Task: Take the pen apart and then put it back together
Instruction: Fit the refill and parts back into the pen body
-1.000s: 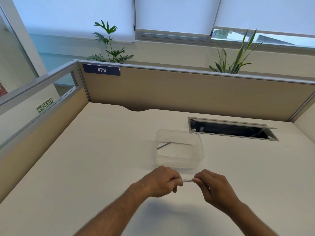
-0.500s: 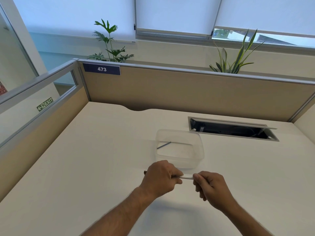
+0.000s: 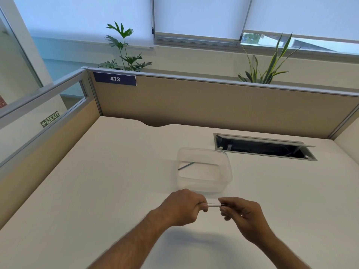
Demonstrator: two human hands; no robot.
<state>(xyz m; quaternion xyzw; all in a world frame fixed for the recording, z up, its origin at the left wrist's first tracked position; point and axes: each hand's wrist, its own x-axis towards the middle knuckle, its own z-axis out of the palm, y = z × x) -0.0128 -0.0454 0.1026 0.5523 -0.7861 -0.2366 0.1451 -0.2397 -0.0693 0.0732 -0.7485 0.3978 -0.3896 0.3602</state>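
**Above the desk, both hands on the pen**

Just in front of the clear plastic tub, I hold the slim white plastic pen level above the pale cream desk, well clear of its surface. My left hand is wrapped in a fist around the barrel, and my right hand pinches the other end, where a dark part shows between thumb and forefinger. Inside the tub lies a thin dark grey rod, which I take to be a piece of the pen, so I judge the pen partly stripped.

To do this step well, I should keep the barrel locked in my left fist and let only the right fingertips turn or pull, straight along the pen's axis. Any bend sideways could strain the thin plastic. Small parts may spring loose, so working close to the tub is wise.

Compared with half a second ago, my hands have drifted slightly right, less white barrel shows between them, and the dark end beyond my left fist is now hidden.
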